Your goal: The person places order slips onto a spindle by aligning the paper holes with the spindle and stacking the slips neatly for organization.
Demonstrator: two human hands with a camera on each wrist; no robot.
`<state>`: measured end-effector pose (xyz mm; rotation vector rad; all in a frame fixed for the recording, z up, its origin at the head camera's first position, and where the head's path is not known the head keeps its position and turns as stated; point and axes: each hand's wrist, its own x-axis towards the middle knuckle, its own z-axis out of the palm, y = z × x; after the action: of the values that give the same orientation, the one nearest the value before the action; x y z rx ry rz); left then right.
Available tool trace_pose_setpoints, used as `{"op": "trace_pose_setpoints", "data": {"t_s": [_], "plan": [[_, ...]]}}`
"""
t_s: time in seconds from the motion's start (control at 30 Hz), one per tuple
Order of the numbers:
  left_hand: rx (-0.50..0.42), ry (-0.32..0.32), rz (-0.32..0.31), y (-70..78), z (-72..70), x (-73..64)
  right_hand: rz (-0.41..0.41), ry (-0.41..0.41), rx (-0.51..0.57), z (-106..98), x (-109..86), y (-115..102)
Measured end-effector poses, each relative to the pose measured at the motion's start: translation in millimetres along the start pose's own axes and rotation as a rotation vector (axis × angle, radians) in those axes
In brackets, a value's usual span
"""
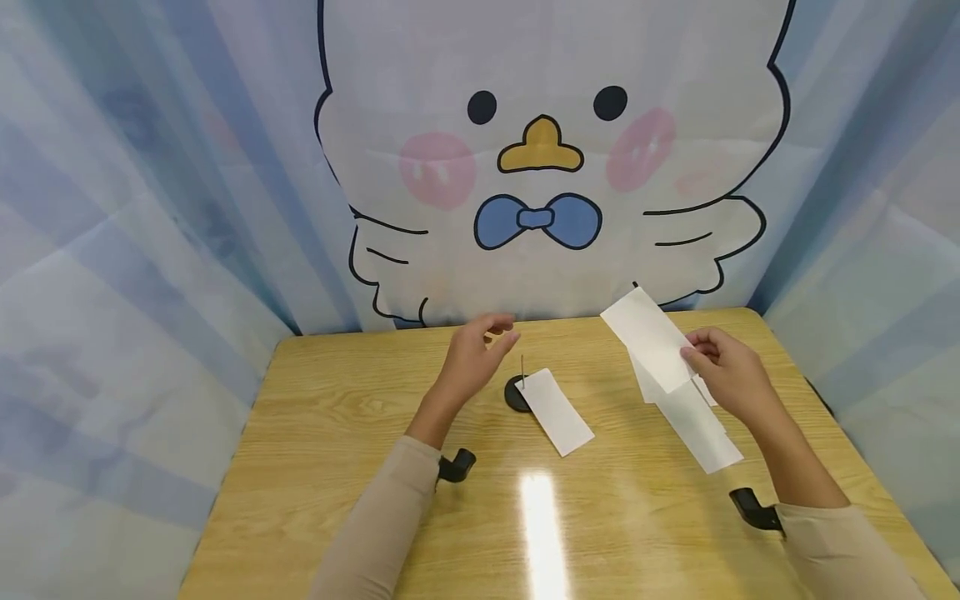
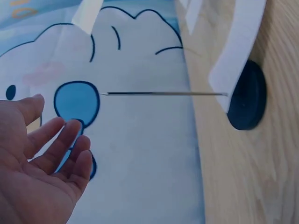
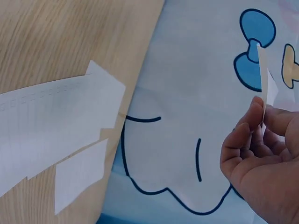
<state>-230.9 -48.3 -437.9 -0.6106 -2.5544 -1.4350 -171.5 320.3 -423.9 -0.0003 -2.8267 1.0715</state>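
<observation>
A bill spike stands mid-table, with a round black base (image 1: 514,395) and a thin upright metal needle (image 2: 163,94). One white paper slip (image 1: 557,414) is pierced by the needle and lies low, over part of the base. Just behind and left of the spike, my left hand (image 1: 478,354) hovers with loosely bent fingers and nothing in them. On the right, my right hand (image 1: 727,371) pinches another white slip (image 1: 648,340) between thumb and fingers, raised above the table. Under it lie several overlapping slips (image 3: 46,126), partly hidden in the head view by the held one.
The wooden table (image 1: 337,442) has a bright light reflection near its front. A curtain (image 1: 525,283) with a cartoon bird rises right behind the back edge, and more curtain hangs at both sides. Black mounts (image 1: 457,465) sit at both wrists.
</observation>
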Motion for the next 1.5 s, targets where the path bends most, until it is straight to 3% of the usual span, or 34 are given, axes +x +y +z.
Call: {"op": "trace_pose_setpoints", "data": {"t_s": [0.23,0.6,1.0,1.5], "plan": [[-0.044,0.017,0.003,14.5,-2.2,5.6,-0.061,-0.008,0.094,6,3.8,-23],[-0.092,0.017,0.0,26.6,4.5,12.8,-0.092,-0.123,0.204,32,7.0,-49],[-0.148,0.077,-0.005,23.6,3.8,12.0,-0.117,-0.169,0.211,53,8.1,-65],[-0.173,0.04,-0.074,14.4,4.9,7.3,-0.114,-0.216,0.237,67,6.8,-62]]}}
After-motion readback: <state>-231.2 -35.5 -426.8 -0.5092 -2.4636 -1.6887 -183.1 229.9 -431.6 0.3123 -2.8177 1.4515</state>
